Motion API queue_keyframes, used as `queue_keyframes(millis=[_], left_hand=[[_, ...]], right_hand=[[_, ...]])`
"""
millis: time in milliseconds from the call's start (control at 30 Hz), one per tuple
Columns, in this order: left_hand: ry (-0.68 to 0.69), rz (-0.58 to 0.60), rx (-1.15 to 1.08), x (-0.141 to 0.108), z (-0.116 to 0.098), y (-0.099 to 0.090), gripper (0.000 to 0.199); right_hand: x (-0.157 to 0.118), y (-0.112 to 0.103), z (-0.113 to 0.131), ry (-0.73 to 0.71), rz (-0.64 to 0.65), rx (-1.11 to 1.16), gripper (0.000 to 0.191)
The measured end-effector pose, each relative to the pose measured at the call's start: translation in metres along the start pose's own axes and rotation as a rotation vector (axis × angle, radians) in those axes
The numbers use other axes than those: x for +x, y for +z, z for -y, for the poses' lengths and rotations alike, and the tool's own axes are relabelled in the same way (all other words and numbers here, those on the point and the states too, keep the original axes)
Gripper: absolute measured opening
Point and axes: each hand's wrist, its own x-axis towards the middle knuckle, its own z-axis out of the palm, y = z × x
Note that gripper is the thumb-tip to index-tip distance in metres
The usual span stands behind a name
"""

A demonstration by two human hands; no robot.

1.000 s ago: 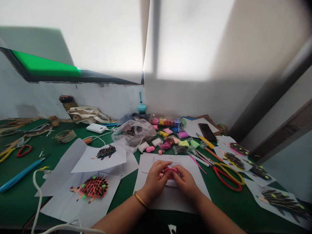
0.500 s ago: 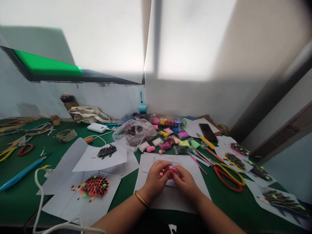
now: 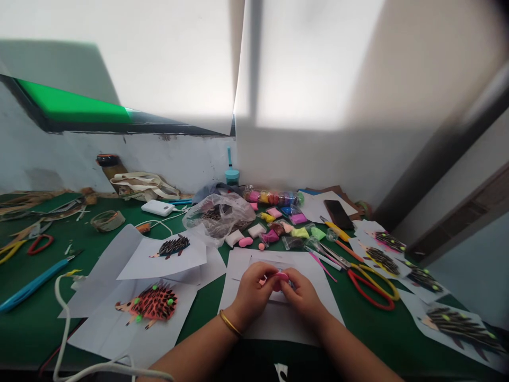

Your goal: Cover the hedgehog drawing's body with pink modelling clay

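Between my fingers is a piece of pink modelling clay (image 3: 281, 278), rounded and flattened. My left hand (image 3: 256, 292) pinches it from one side, and my right hand (image 3: 301, 293) pinches it from the other. Both hands are over a white paper sheet (image 3: 234, 307) on the green table. Part of the clay is hidden behind the fingers. Just beyond the sheet lie a pink clay lump (image 3: 245, 242) and a small peach ball (image 3: 261, 246).
Clay packets (image 3: 299, 232) and a plastic bag (image 3: 222, 215) lie behind the sheet. Scissors (image 3: 369, 286) are at right, near hedgehog pictures (image 3: 382, 260). A red hedgehog picture (image 3: 153, 302) and white cable (image 3: 59, 318) lie left. A phone (image 3: 338, 213) rests farther back.
The pink clay has turned and tilted slightly between my fingers, showing more of its rounded face. My hands stay in nearly the same place.
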Motion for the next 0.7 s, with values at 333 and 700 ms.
queue_keyframes(millis=[333, 700], left_hand=[[0.011, -0.004, -0.021, 0.0028, -0.0008, -0.0013, 0.017], [0.025, -0.024, -0.078, 0.0022, 0.006, 0.0002, 0.018]], right_hand=[[0.0003, 0.0025, -0.0002, 0.079, -0.032, 0.014, 0.025], [-0.0004, -0.0007, -0.0027, 0.035, 0.023, 0.046, 0.03]])
